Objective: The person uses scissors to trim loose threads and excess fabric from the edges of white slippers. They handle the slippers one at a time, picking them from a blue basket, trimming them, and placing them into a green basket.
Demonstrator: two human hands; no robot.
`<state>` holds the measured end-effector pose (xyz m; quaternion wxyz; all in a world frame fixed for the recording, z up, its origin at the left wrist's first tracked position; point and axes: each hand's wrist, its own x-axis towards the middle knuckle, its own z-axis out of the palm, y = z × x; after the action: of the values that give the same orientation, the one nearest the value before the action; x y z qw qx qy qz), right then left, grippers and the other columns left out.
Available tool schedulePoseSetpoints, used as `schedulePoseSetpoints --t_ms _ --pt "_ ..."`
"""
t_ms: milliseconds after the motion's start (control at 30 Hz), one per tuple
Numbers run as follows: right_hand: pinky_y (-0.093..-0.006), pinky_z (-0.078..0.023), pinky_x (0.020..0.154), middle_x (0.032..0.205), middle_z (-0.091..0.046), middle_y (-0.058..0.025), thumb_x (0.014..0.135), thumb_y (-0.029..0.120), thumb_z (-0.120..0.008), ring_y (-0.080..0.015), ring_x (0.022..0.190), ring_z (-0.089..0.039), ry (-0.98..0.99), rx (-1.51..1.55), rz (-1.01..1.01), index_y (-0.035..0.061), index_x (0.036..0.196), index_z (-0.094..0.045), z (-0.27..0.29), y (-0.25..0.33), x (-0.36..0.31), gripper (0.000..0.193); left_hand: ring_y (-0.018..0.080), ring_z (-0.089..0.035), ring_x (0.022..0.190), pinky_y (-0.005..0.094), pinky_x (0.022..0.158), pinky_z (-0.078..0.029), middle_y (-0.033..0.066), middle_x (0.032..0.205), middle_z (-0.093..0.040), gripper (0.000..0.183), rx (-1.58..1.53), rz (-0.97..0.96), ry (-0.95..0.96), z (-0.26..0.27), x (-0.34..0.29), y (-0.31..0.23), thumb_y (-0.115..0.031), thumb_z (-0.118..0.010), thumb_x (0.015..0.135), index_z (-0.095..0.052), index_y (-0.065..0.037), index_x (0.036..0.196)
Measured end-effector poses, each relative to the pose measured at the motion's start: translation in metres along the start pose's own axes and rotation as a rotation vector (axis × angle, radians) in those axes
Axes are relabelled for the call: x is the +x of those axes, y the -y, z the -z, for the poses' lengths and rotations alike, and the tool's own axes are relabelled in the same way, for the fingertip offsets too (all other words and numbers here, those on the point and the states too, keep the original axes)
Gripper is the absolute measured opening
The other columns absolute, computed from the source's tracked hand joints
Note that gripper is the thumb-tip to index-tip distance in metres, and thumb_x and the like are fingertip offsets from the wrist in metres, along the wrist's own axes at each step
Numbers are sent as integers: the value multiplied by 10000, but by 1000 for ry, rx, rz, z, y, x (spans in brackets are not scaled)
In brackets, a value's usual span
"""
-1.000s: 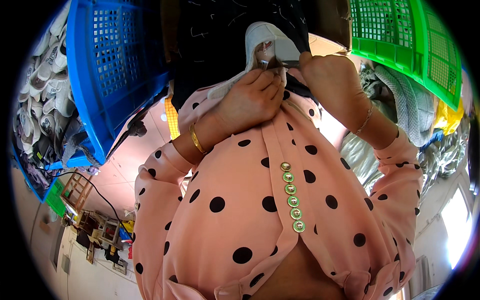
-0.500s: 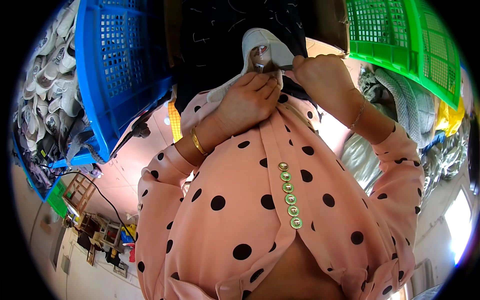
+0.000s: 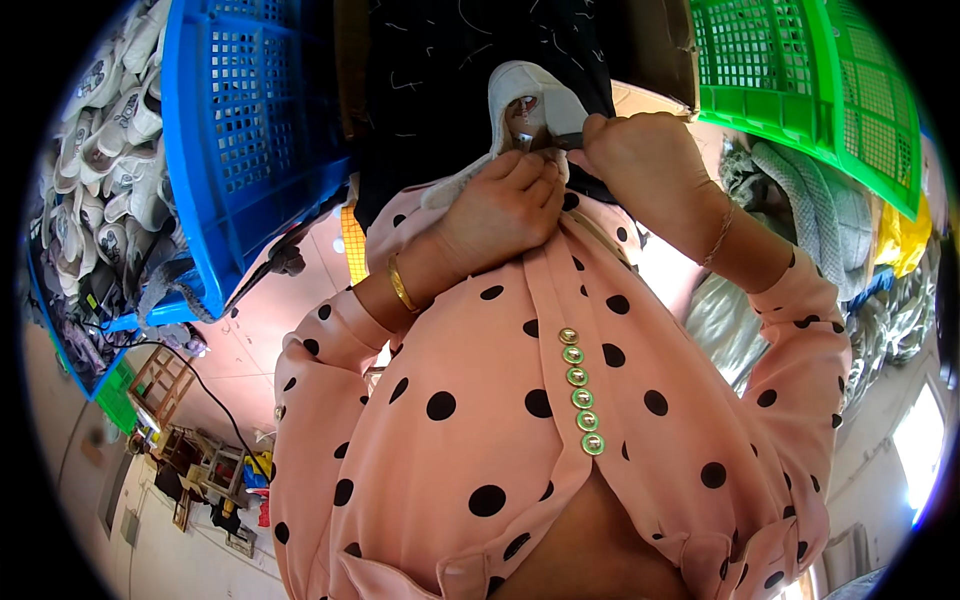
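Observation:
A white shoe (image 3: 553, 92) lies across my lap with its opening facing up. Some of the inside shows, with a small red and white mark. My left hand (image 3: 505, 200) grips the near edge of the shoe, its fingers curled and pressed together. My right hand (image 3: 648, 168) makes a fist close to the shoe's right side. From that fist a narrow dark grey blade-like tool (image 3: 570, 140) reaches to the edge of the shoe; most of it is hidden, so its exact kind does not show.
A blue plastic crate (image 3: 240, 130) stands at my left, and beyond it sit many white shoes (image 3: 125, 130) in a heap. On my right are a green plastic crate (image 3: 770, 50), a cardboard box (image 3: 655, 55) and grey fabric pieces (image 3: 815, 210). Dark cloth with thread scraps (image 3: 480, 50) covers my lap.
Both hands stay at the shoe with nearly the same grip. The shoe and my left hand have shifted very slightly toward me.

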<state>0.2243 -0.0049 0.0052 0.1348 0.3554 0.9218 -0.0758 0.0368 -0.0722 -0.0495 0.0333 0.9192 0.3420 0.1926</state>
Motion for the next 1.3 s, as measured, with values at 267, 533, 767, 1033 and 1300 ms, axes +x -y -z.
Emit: schedulePoseSetpoints --t_ms 267,533,767,1033,1300 --pt "-311 -489 557 631 -623 -68 746 124 -645 -220 665 -656 71 -52 93 102 696 -706 1 0 11 82 221 -634 977 321 837 -520 104 1042 -663 285 -23 -14 13 -2 0 0 -65 -642 714 -679 12 986" --pt "-343 -499 587 674 -633 -134 888 452 -638 -285 650 -645 -169 709 -301 3 919 -632 12 -21 9 451 245 -640 926 347 790 -528 78 991 -675 243 -275 263 -163 8 -1 14 -25 -663 731 -652 -49 972" --pt "-327 -505 634 778 -655 -191 863 249 -659 -238 713 -662 -318 1013 -364 -41 1030 -582 -28 -6 39 343 271 -638 896 368 793 -523 98 1002 -658 294 -284 224 -176 23 12 31 -53 -658 755 -560 -42 1032" --pt "-251 -427 584 695 -542 -39 911 122 -624 -74 653 -472 -819 1279 -346 -4 899 -549 44 -12 22 147 218 -610 834 356 781 -474 26 889 -644 357 -299 229 -332 98 75 52 -175 -763 701 -630 -99 1023" --pt "-214 -403 609 779 -552 -12 941 85 -594 -57 701 -469 -908 1164 -327 15 960 -551 66 -20 22 85 190 -589 833 332 746 -423 -6 797 -669 246 -131 125 -209 106 109 66 -181 -782 652 -701 -116 874"
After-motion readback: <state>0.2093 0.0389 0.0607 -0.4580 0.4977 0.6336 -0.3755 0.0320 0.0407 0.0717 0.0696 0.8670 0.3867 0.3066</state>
